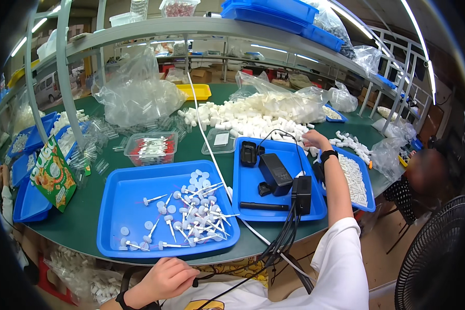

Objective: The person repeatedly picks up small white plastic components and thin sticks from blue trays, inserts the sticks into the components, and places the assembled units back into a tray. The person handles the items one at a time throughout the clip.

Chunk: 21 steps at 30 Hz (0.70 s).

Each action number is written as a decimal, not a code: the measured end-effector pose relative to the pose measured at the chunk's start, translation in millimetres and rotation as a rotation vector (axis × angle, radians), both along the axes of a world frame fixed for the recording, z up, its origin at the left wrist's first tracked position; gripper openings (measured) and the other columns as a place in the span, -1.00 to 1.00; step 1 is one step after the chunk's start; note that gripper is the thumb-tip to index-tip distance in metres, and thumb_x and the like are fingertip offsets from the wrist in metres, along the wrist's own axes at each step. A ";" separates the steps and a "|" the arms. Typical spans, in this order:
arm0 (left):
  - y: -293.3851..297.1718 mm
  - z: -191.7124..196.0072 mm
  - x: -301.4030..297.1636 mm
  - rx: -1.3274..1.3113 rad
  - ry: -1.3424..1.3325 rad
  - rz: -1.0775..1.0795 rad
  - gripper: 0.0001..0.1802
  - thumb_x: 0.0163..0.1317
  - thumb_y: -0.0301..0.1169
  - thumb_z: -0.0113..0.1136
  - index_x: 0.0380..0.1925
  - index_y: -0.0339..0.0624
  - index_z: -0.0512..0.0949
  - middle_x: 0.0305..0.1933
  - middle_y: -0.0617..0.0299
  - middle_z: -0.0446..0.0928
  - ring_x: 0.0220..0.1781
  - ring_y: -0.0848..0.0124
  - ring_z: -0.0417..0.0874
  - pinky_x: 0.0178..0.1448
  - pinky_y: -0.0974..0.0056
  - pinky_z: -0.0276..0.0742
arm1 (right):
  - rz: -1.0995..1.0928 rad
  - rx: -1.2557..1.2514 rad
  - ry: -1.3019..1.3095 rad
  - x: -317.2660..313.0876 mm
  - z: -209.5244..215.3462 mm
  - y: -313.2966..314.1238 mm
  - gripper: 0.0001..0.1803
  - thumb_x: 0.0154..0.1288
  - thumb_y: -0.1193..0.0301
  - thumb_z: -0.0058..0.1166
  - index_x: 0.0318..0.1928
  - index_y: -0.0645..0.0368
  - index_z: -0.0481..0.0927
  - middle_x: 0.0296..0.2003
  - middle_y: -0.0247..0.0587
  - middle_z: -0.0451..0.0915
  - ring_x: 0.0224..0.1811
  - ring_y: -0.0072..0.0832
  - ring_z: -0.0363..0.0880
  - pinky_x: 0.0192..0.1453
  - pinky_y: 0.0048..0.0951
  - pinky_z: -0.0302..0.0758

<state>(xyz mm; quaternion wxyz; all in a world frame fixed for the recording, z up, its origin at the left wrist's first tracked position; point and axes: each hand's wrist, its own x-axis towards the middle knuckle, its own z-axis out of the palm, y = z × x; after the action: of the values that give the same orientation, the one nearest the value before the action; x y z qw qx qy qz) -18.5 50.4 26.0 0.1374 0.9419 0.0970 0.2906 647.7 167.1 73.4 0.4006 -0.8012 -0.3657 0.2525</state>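
Observation:
My left hand [171, 278] is at the table's front edge, just below a blue tray [106, 227]. Its fingers curl inward; what they hold, if anything, is hidden. In that tray lie several white stick-like pieces [169, 227] with thin pointed tips and round translucent discs [171, 209]. My right arm stretches forward past a second blue tray. My right hand [316, 139] is bent down at the edge of a heap of small white cylinders [258, 118], fingers together, and its fingertips are partly hidden. A black band circles each wrist.
The second blue tray [315, 206] bears black adapters [275, 173] and cables. A clear box [151, 150] holds red-and-white sticks. Beside my right forearm stands a tray of white tubes [354, 181]. A green snack bag [53, 174] leans at left; a fan [434, 258] stands at right.

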 end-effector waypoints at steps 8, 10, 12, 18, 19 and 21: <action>-1.2 -0.7 0.7 0.022 -0.002 0.000 -0.80 -0.05 -0.52 0.25 -0.34 -0.15 0.56 -0.44 0.34 0.50 -0.34 0.42 0.53 -0.18 0.32 0.37 | -0.055 -0.017 0.006 -6.4 2.3 -1.1 -0.55 0.12 0.36 0.10 -0.01 0.35 0.40 -0.09 -0.01 0.47 -0.13 -0.21 0.54 -0.22 -0.26 0.61; -5.1 2.4 0.8 0.006 -0.018 0.025 -0.80 -0.07 -0.56 0.26 -0.37 -0.15 0.56 -0.45 0.34 0.49 -0.37 0.41 0.52 -0.20 0.32 0.38 | -0.038 -0.028 0.025 -13.5 3.0 6.4 -0.55 0.13 0.36 0.10 -0.02 0.37 0.40 -0.11 -0.03 0.47 -0.13 -0.20 0.55 -0.25 -0.25 0.62; -4.7 2.9 1.8 0.023 -0.018 0.014 -0.79 -0.07 -0.56 0.26 -0.35 -0.16 0.55 -0.45 0.32 0.49 -0.36 0.40 0.52 -0.19 0.31 0.38 | -0.012 0.042 -0.005 -7.4 2.8 5.5 -0.64 0.12 0.36 0.09 -0.14 0.38 0.45 -0.24 -0.07 0.47 -0.31 -0.29 0.55 -0.32 -0.25 0.62; -2.5 9.2 6.4 -0.024 -0.037 -0.055 -0.76 -0.05 -0.58 0.27 -0.31 -0.22 0.53 -0.41 0.22 0.49 -0.35 0.32 0.54 -0.23 0.28 0.44 | -0.024 0.159 -0.393 3.7 40.7 -14.5 -0.76 0.22 0.27 0.04 -0.26 0.20 0.52 -0.56 -0.38 0.45 -0.53 -0.60 0.39 -0.48 -0.47 0.41; -4.3 14.8 6.4 -0.072 -0.055 -0.061 -0.75 -0.06 -0.59 0.27 -0.30 -0.24 0.53 -0.40 0.20 0.50 -0.35 0.30 0.55 -0.25 0.28 0.47 | -0.045 0.256 -0.419 -4.7 52.2 -18.1 -0.75 0.25 0.27 0.01 -0.23 0.21 0.51 -0.50 -0.36 0.47 -0.47 -0.59 0.43 -0.39 -0.50 0.44; -10.4 24.0 4.3 -0.142 -0.085 -0.048 -0.79 -0.01 -0.57 0.22 -0.31 -0.30 0.51 -0.37 0.15 0.52 -0.37 0.24 0.55 -0.29 0.27 0.50 | 0.033 0.474 -0.346 -51.0 77.0 -26.4 -0.73 0.31 0.27 -0.04 -0.14 0.22 0.48 -0.33 -0.29 0.50 -0.31 -0.56 0.49 -0.17 -0.52 0.47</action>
<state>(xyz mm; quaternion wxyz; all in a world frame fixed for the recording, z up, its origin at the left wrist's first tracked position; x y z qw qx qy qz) -14.2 40.0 50.0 0.2149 0.9186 0.0889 0.3195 596.6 140.7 150.5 0.5042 -0.7105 -0.4902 0.0264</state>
